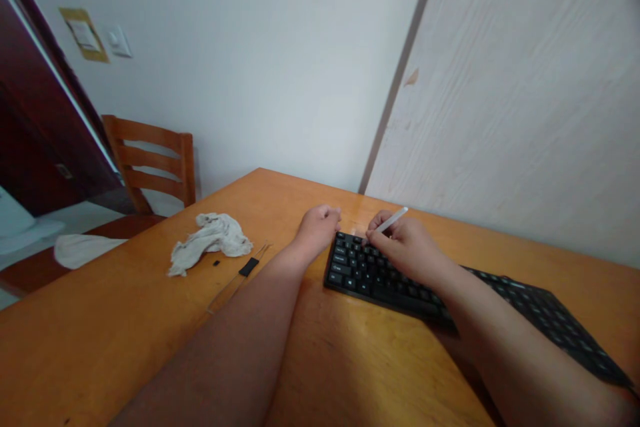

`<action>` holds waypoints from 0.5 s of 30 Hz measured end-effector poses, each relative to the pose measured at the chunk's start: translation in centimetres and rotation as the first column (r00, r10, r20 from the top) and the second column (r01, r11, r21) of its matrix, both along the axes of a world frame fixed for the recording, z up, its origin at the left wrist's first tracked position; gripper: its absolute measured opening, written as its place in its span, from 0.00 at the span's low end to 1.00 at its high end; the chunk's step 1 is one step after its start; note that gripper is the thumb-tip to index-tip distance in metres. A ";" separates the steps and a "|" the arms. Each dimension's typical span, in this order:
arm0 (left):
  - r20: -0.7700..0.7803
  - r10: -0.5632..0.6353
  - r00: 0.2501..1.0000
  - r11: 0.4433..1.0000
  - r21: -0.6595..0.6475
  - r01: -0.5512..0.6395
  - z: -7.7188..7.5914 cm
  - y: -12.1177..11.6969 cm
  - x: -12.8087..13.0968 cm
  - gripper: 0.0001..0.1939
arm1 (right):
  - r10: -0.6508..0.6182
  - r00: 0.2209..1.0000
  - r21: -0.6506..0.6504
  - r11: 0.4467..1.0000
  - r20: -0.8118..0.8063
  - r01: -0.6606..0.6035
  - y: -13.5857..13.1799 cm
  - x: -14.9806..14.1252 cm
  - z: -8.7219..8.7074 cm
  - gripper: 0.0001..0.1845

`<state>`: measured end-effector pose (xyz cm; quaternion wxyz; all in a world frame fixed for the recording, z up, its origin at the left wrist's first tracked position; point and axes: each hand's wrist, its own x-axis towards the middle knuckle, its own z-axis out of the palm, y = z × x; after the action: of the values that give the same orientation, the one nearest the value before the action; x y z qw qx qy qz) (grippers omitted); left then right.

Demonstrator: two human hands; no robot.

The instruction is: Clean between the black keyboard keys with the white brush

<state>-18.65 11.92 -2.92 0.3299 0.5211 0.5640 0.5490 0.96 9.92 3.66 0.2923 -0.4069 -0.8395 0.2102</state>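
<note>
A black keyboard (pixel 367 277) lies at a slant on the wooden table, its right part running under my right forearm. My right hand (pixel 400 240) is closed in a pinch around a slim white pen-shaped tool (pixel 394 219). The tool's rear end points up and to the right; its lower tip, hidden by my fingers, is at the upper left keys. My left hand (pixel 319 230) rests with curled fingers beside the keyboard's upper left corner. Whether it touches the edge or holds something small, I cannot tell.
Left of my left forearm lie a crumpled whitish cloth (pixel 213 240), a tiny black piece (pixel 216 263) and a black object with thin wires (pixel 249 267). A wooden chair (pixel 150 160) stands beyond the table's left edge. A wall (pixel 280 80) rises behind the table.
</note>
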 end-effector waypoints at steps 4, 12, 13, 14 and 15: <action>0.025 -0.004 1.000 1.000 -0.012 0.005 0.1 -0.1 0.0 0.17 | 0.057 0.997 -0.027 0.998 0.051 -0.056 -0.1 -0.1 -0.3 0.05; -0.057 -0.089 0.994 0.993 0.074 0.093 2.2 -0.9 0.6 0.16 | -0.104 0.935 -0.292 0.956 -0.340 0.000 0.1 0.2 0.9 0.10; -0.052 -0.130 0.990 0.988 0.071 0.134 2.7 -1.1 0.9 0.17 | -0.132 0.920 -0.312 0.950 -0.369 0.011 0.2 0.2 1.0 0.11; -0.038 -0.177 0.984 0.982 0.064 0.179 3.2 -1.5 1.2 0.18 | -0.150 0.907 -0.322 0.947 -0.392 0.018 0.2 0.2 1.1 0.12; -0.013 -0.241 0.970 0.969 0.051 0.241 3.6 -1.8 1.5 0.19 | -0.159 0.898 -0.325 0.945 -0.411 0.018 0.3 0.2 1.1 0.13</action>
<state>-17.14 10.15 0.70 0.3785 0.5961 0.4832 0.5176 1.20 10.25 4.76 0.4119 -0.4295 -0.6900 0.4119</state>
